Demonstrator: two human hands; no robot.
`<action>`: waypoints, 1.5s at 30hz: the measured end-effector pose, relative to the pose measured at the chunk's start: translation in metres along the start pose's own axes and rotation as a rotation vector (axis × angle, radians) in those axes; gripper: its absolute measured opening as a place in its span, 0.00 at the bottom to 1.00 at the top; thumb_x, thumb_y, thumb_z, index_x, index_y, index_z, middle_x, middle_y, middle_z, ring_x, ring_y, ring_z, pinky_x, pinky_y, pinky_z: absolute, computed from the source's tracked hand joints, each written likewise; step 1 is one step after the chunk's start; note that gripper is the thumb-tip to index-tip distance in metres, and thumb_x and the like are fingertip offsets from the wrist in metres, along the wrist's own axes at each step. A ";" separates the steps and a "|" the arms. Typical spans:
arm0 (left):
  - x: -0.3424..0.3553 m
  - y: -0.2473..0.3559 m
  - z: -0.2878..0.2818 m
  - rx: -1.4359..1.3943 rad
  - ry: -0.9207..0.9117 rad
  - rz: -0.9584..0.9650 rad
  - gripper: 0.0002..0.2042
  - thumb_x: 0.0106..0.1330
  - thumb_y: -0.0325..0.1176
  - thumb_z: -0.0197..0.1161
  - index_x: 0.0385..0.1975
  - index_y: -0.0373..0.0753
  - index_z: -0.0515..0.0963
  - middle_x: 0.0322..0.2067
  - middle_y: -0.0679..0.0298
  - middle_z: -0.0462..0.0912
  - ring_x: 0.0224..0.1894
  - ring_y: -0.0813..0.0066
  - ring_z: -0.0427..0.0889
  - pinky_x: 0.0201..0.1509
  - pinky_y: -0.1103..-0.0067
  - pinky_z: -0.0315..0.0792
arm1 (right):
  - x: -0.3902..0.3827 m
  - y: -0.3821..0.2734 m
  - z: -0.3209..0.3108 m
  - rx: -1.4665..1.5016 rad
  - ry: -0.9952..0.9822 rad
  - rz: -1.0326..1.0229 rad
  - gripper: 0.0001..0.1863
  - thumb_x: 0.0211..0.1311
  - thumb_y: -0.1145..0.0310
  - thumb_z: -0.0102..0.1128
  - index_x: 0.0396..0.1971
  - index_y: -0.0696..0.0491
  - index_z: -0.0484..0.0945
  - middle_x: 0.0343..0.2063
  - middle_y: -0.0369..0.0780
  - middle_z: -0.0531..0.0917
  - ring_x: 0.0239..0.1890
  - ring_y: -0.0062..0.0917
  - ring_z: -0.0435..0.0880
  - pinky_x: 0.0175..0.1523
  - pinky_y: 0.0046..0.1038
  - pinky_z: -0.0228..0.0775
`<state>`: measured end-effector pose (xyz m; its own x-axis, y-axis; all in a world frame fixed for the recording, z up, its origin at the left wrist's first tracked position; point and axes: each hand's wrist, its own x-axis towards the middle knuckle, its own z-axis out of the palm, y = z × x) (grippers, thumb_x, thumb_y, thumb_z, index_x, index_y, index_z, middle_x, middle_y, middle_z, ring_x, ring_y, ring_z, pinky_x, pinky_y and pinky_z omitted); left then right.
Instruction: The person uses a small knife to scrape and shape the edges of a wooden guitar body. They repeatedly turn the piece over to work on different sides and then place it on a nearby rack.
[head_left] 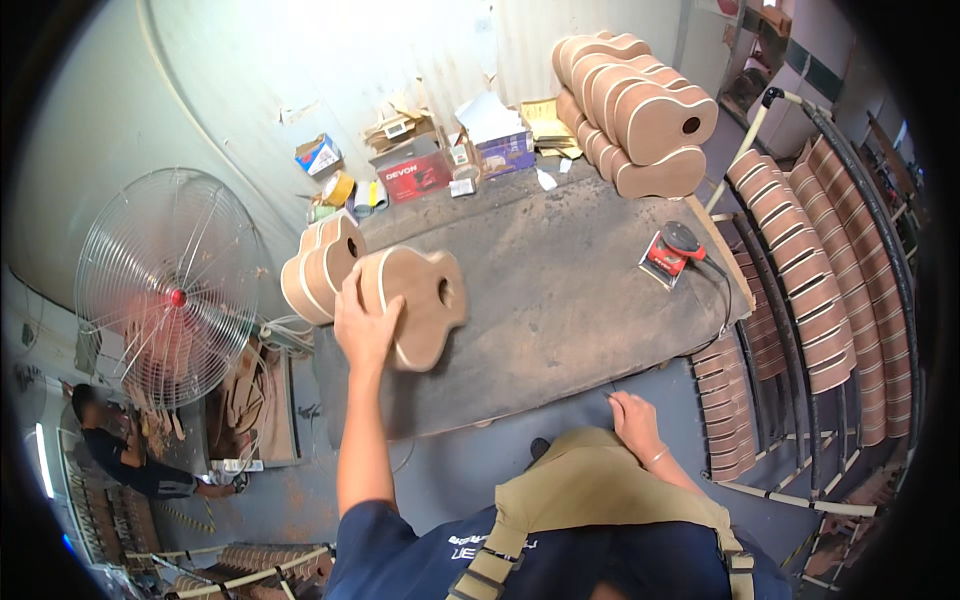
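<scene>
Nearest my lens, an olive apron (590, 480) covers the torso. Beyond it I see the grey tabletop (560, 310), the largest item, running from near left to far right. At right, a metal rack (820, 300) holds rows of small guitar bodies on edge. At far left stands a wire-guarded fan (170, 285). A stack of guitar bodies (640, 110) occupies the tabletop's far right corner, boxes (430, 160) lie along its far edge, and a smaller group of bodies (320, 265) stands at its left end. The left hand (367, 325) grips one guitar body (420, 300), fingers wrapped over its near edge, just beside that group. The right hand (635, 415) rests half-curled, holding nothing, at the near edge. A red sander (672, 250) sits right.
</scene>
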<state>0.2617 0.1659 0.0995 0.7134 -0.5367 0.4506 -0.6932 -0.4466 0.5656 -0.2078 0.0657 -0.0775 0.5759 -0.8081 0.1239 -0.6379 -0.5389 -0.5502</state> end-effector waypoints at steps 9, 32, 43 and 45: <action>-0.154 0.004 -0.084 -0.334 -0.421 -0.513 0.31 0.49 0.34 0.81 0.57 0.37 0.84 0.46 0.54 0.90 0.48 0.64 0.88 0.55 0.71 0.79 | 0.066 -0.046 0.016 0.158 0.018 -0.383 0.06 0.67 0.69 0.66 0.30 0.53 0.85 0.44 0.43 0.87 0.65 0.47 0.77 0.77 0.56 0.56; -0.129 0.154 0.123 0.382 -0.916 -0.151 0.34 0.67 0.59 0.59 0.51 0.29 0.86 0.58 0.33 0.77 0.58 0.41 0.82 0.60 0.60 0.79 | 0.064 0.003 0.016 0.683 -0.001 0.224 0.10 0.78 0.76 0.52 0.55 0.56 0.75 0.34 0.38 0.87 0.28 0.18 0.82 0.35 0.24 0.77; -0.153 0.080 0.033 -0.689 -1.078 0.326 0.15 0.68 0.36 0.73 0.50 0.36 0.87 0.56 0.51 0.86 0.64 0.54 0.81 0.81 0.56 0.58 | 0.147 -0.051 0.006 0.783 -0.161 0.129 0.06 0.68 0.74 0.67 0.40 0.61 0.84 0.37 0.41 0.90 0.40 0.23 0.89 0.45 0.27 0.80; -0.136 0.073 0.018 -0.875 -1.139 -0.075 0.05 0.64 0.33 0.77 0.33 0.39 0.91 0.38 0.62 0.93 0.48 0.67 0.89 0.75 0.61 0.68 | 0.162 -0.062 0.013 0.753 -0.198 0.028 0.06 0.66 0.74 0.69 0.40 0.59 0.85 0.36 0.41 0.89 0.39 0.26 0.89 0.46 0.28 0.80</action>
<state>0.1123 0.1931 0.0669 -0.0134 -0.9887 -0.1495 -0.0757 -0.1480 0.9861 -0.0684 -0.0288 -0.0336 0.6905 -0.7233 -0.0090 -0.1750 -0.1550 -0.9723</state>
